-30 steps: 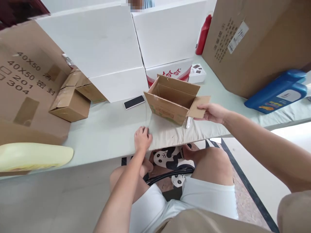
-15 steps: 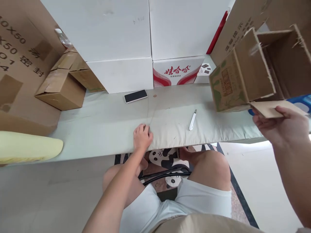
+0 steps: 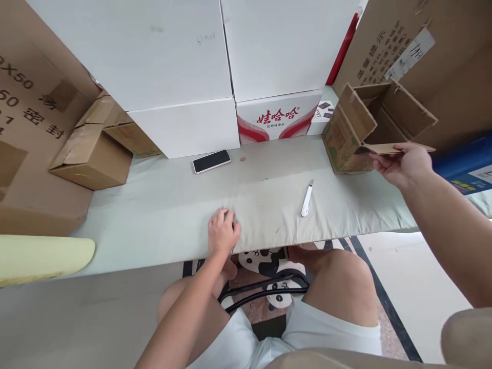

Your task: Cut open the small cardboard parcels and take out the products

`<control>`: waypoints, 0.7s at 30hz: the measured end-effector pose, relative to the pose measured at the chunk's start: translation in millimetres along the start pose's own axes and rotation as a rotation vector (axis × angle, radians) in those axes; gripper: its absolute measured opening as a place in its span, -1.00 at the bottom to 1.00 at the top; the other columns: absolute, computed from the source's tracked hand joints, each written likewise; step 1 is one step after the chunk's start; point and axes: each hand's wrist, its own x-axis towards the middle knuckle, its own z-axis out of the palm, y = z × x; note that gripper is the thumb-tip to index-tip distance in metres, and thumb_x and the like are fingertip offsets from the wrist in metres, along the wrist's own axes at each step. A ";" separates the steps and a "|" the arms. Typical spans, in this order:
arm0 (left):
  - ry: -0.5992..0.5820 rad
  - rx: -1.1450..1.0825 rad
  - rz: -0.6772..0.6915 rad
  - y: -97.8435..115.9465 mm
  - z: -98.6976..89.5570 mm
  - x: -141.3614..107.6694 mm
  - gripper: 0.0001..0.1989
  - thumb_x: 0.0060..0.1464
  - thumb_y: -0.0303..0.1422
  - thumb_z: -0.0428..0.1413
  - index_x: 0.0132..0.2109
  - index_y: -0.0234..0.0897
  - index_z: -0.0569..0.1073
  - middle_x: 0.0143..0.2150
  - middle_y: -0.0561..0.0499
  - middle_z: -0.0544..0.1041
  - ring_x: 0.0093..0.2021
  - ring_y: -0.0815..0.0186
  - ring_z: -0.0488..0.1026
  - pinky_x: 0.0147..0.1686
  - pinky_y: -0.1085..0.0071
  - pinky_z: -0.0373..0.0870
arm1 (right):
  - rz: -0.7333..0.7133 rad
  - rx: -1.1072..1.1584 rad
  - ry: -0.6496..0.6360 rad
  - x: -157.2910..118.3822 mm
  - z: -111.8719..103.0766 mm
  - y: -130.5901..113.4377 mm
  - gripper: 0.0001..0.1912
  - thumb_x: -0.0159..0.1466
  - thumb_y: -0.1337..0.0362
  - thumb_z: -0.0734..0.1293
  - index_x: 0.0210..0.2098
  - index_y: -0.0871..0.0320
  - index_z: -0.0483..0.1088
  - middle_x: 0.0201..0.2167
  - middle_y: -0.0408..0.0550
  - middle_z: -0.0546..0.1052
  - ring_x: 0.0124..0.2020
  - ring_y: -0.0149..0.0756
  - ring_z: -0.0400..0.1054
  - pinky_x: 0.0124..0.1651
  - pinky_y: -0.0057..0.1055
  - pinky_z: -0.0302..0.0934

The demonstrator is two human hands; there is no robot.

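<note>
At the right, my right hand [image 3: 407,165] grips the front flap of an open-topped cardboard box [image 3: 348,148], thumb above the flap and fingers below. The box stands on the cloth-covered table [image 3: 265,200] with its flaps spread, and a faded print shows on its left side. My left hand [image 3: 223,229] lies on the table near the front edge, fingers loosely bent and apart, nothing visible in it. Between the hands lies a white utility knife [image 3: 307,198], blade end pointing away from me. Beyond my left hand is a phone [image 3: 211,161] with a dark screen.
White cartons [image 3: 182,128] are stacked along the back, one with red lettering [image 3: 279,119]. Small brown boxes [image 3: 94,156] and a pale yellow roll [image 3: 46,256] are at the left. A blue package [image 3: 467,164] lies beside a large carton [image 3: 453,77] at the right.
My right hand has moved the cardboard box left and away from me, lowering it onto the table. The view has shifted slightly. My left hand stays in place on the table.
</note>
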 end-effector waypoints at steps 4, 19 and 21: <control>0.007 0.004 0.011 -2.8 1.1 0.3 -0.62 0.16 -0.42 0.02 0.07 -0.23 0.57 0.17 -0.22 0.52 0.34 -0.05 0.35 0.29 0.04 0.32 | 0.109 0.130 0.007 23.2 19.8 -7.7 -0.73 0.32 0.46 0.06 -0.50 0.12 0.13 -0.36 -0.08 0.42 -0.35 -0.46 0.50 -0.21 -0.44 0.30; 0.008 0.035 0.008 -7.0 5.2 -0.9 -0.62 0.12 -0.42 0.04 0.06 -0.22 0.56 0.13 -0.19 0.56 0.32 -0.03 0.38 0.26 0.07 0.33 | 0.005 0.063 -0.272 124.6 138.2 -45.0 -0.58 0.50 0.18 -0.10 -0.43 0.11 0.13 -0.06 0.13 0.45 -0.14 -0.36 0.53 -0.09 -0.27 0.27; -0.004 0.031 -0.001 -6.1 3.5 -0.2 -0.62 0.12 -0.42 0.05 0.06 -0.21 0.56 0.14 -0.18 0.56 0.33 -0.03 0.38 0.27 0.08 0.32 | 0.017 0.024 -0.392 118.0 143.4 -29.1 -0.49 0.51 0.05 -0.15 -0.37 0.11 0.21 -0.01 0.17 0.46 -0.13 -0.30 0.52 -0.10 -0.23 0.30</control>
